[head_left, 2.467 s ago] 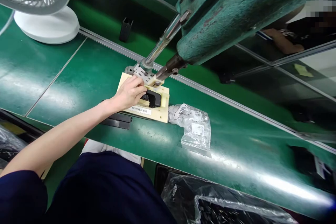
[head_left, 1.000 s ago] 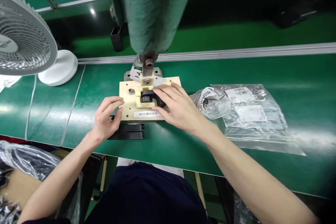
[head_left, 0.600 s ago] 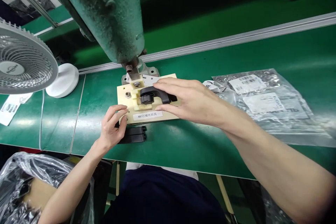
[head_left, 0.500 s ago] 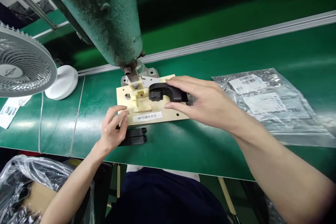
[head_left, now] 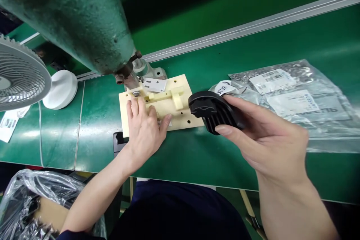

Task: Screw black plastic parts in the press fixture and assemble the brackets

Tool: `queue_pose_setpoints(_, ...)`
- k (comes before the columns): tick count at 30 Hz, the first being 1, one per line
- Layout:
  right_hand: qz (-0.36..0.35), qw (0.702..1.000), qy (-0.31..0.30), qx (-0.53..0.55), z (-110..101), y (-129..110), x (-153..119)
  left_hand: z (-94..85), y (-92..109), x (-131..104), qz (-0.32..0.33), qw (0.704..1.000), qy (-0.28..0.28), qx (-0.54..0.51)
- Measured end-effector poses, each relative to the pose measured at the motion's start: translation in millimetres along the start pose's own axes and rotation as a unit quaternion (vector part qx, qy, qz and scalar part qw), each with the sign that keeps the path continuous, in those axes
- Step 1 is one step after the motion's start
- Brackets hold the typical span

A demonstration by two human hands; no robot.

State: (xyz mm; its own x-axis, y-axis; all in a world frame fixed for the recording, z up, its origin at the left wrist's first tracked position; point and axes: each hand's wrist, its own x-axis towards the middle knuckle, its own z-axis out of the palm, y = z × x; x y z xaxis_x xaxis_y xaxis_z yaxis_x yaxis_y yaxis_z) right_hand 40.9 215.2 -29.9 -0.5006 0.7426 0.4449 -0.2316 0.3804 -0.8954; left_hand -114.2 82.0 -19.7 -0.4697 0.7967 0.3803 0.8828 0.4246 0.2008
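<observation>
A black curved plastic part with ribs along its underside (head_left: 206, 107) is raised above the table, my right hand (head_left: 270, 142) closed around its right end. My left hand (head_left: 146, 125) lies on the cream fixture plate (head_left: 184, 82), palm down with fingers apart, hiding part of the plate. A yellowish raised block (head_left: 177, 97) stands on the plate to the right of my fingertips. The metal tip of the green press (head_left: 131, 78) points down just above those fingertips. Another black part (head_left: 118, 144) shows at the plate's front left corner, partly covered by my left wrist.
A white fan (head_left: 63, 90) stands at left. Clear bags of small metal pieces with white labels (head_left: 272, 80) lie at right. Below the table's left edge is a plastic-lined container (head_left: 28, 180). A metal rail (head_left: 239, 26) runs along the back.
My right hand has drawn the black part away from the fixture, rightward and toward me, and tilted it. The left hand has moved from the fixture's front left edge onto the plate.
</observation>
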Motion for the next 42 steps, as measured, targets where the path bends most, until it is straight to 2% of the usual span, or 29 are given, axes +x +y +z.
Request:
queue_pose_setpoints(4, 0.01, 1.0, 0.01, 0.014, -1, 3, 1, 2.4, 7, -2, 0.004, 1.0, 0.009, -0.029)
queue_pose_setpoints(9, 0.023, 0.999, 0.02, 0.012, 1, 2, -7, 7.9, 25, -8, 0.014, 1.0, -0.002, 0.015)
queue_pose_setpoints(13, 0.002, 0.998, 0.04, -0.04, 5, -1, -11, 14.9, 35, -21, 0.076, 0.996, 0.026, 0.027)
queue_pose_setpoints(16, -0.064, 0.99, 0.005, -0.125, 9, -1, -2, 18.3, 31, -31, 0.148, 0.988, 0.022, 0.033)
queue_pose_setpoints(20, -0.16, 0.96, -0.069, -0.219, 17, -2, 20, 24.3, 19, -36, 0.241, 0.968, 0.042, 0.058)
queue_pose_setpoints(25, -0.15, 0.968, -0.081, -0.185, 28, 3, 28, 29.5, 14, -31, 0.311, 0.944, 0.104, 0.047)
queue_pose_setpoints(28, -0.158, 0.963, -0.087, -0.201, 32, 5, 25, 18.4, 17, -33, 0.338, 0.933, 0.123, 0.022)
queue_pose_setpoints(30, -0.179, 0.949, -0.122, -0.227, 35, 4, 25, 4.1, 19, -41, 0.347, 0.931, 0.111, -0.019)
queue_pose_setpoints(32, -0.194, 0.934, -0.178, -0.242, 40, 3, 29, -12.3, 21, -54, 0.33, 0.936, 0.091, -0.078)
queue_pose_setpoints(34, -0.198, 0.921, -0.231, -0.245, 46, 4, 34, -27.4, 18, -70, 0.278, 0.948, 0.073, -0.139)
queue_pose_setpoints(38, -0.209, 0.899, -0.298, -0.242, 58, 14, 45, -47.7, 1, -100, 0.106, 0.961, 0.051, -0.249)
queue_pose_setpoints(42, -0.224, 0.876, -0.335, -0.267, 63, 20, 50, -57.0, -18, -122, -0.035, 0.94, 0.06, -0.335)
